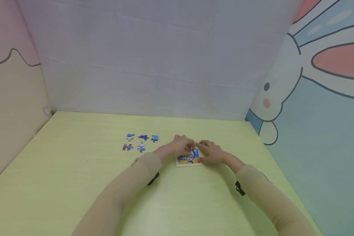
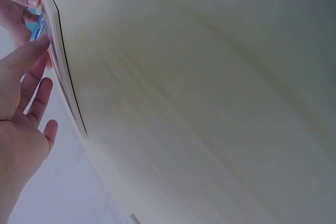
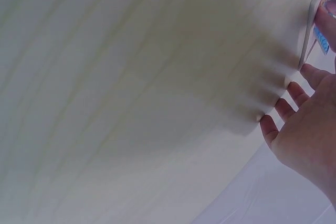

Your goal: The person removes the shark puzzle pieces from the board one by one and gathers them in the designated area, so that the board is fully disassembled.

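Hands meeting over puzzle board (image 1: 188, 161): my left hand (image 1: 181, 145) is pinching a piece (image 1: 191, 154) above it, right hand (image 1: 210, 151) is resting open beside; loose pieces (image 1: 140, 142) lying left of the board.

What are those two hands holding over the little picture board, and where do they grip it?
The left hand pinches a small blue puzzle piece by its edge over the puzzle board. The right hand rests its fingers on the board's right side, gripping nothing visible.

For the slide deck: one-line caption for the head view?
Both hands, left hand and right hand, work a piece into the puzzle board; five loose pieces lie left on the green table.
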The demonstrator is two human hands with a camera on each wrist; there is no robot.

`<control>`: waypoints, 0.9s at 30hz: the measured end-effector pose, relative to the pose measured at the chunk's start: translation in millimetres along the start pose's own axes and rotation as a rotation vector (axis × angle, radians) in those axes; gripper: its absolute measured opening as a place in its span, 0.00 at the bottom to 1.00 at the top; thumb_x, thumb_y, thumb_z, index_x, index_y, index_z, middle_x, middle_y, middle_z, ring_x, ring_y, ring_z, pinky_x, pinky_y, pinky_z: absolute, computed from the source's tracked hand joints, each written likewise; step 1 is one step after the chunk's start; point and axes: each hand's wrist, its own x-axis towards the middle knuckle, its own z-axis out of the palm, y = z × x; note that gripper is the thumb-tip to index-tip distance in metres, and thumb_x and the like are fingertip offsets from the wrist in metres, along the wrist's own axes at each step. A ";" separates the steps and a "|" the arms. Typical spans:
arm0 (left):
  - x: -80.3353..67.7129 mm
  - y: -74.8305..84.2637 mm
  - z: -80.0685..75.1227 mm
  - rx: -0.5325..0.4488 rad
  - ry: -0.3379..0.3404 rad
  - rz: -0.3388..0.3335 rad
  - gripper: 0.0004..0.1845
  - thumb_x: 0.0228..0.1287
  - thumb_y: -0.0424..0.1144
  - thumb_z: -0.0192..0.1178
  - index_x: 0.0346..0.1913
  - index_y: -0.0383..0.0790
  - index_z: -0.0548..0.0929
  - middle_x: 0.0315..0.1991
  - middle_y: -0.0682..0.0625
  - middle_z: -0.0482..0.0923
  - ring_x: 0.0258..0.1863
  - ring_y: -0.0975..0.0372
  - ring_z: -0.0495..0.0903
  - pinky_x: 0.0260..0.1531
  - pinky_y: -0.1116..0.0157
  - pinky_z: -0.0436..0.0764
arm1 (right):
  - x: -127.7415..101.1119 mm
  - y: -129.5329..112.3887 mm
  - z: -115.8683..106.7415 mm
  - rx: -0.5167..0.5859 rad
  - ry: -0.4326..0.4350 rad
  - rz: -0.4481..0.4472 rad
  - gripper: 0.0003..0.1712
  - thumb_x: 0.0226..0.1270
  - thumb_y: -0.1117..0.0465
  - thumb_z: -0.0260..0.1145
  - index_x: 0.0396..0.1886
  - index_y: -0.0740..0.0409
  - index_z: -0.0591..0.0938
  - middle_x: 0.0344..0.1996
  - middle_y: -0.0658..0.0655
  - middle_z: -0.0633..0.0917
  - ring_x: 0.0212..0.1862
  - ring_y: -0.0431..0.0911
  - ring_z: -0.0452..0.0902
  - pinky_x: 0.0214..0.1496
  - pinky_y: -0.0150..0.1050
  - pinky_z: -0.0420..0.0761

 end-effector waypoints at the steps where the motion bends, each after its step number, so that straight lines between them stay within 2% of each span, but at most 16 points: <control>1: 0.0 0.0 -0.2 0.000 0.002 0.003 0.10 0.58 0.43 0.66 0.42 0.56 0.79 0.33 0.64 0.75 0.40 0.64 0.68 0.51 0.57 0.57 | 0.2 0.0 0.3 0.001 -0.001 -0.001 0.44 0.64 0.42 0.60 0.74 0.52 0.56 0.70 0.63 0.58 0.69 0.64 0.51 0.61 0.68 0.55; 9: -0.1 0.0 -2.5 0.013 0.009 0.054 0.10 0.58 0.42 0.65 0.42 0.55 0.79 0.32 0.64 0.75 0.40 0.66 0.68 0.52 0.58 0.59 | 0.6 -1.0 0.8 -0.005 0.012 -0.002 0.43 0.64 0.42 0.61 0.74 0.50 0.57 0.70 0.62 0.59 0.69 0.63 0.52 0.61 0.68 0.55; 14: -1.1 0.3 -2.7 -0.012 0.004 0.061 0.10 0.59 0.42 0.65 0.43 0.54 0.78 0.32 0.64 0.76 0.38 0.66 0.70 0.51 0.58 0.59 | 0.6 -2.4 0.3 -0.002 0.009 0.004 0.43 0.64 0.43 0.61 0.74 0.50 0.57 0.70 0.62 0.59 0.69 0.63 0.52 0.61 0.68 0.55; 19: -1.2 -2.3 -2.3 -0.041 0.002 0.050 0.11 0.59 0.41 0.65 0.43 0.54 0.77 0.33 0.63 0.78 0.38 0.67 0.74 0.55 0.55 0.60 | 0.3 -3.7 -0.1 -0.006 0.004 0.008 0.43 0.64 0.43 0.60 0.74 0.50 0.56 0.70 0.62 0.59 0.69 0.63 0.51 0.62 0.68 0.55; 22: -1.4 -5.8 -2.8 -0.064 -0.004 0.020 0.12 0.58 0.40 0.65 0.44 0.54 0.77 0.34 0.63 0.78 0.39 0.67 0.75 0.57 0.54 0.60 | -0.2 -3.4 -0.7 -0.011 0.004 0.004 0.43 0.64 0.43 0.61 0.73 0.52 0.57 0.69 0.63 0.59 0.69 0.63 0.52 0.61 0.68 0.55; 27: -7.4 -8.3 -10.5 -0.140 -0.013 -0.029 0.14 0.56 0.39 0.65 0.46 0.54 0.78 0.35 0.63 0.78 0.40 0.65 0.74 0.54 0.55 0.64 | -0.3 -2.8 -0.4 -0.015 -0.008 0.019 0.43 0.63 0.42 0.61 0.74 0.51 0.57 0.70 0.61 0.58 0.70 0.63 0.50 0.62 0.68 0.54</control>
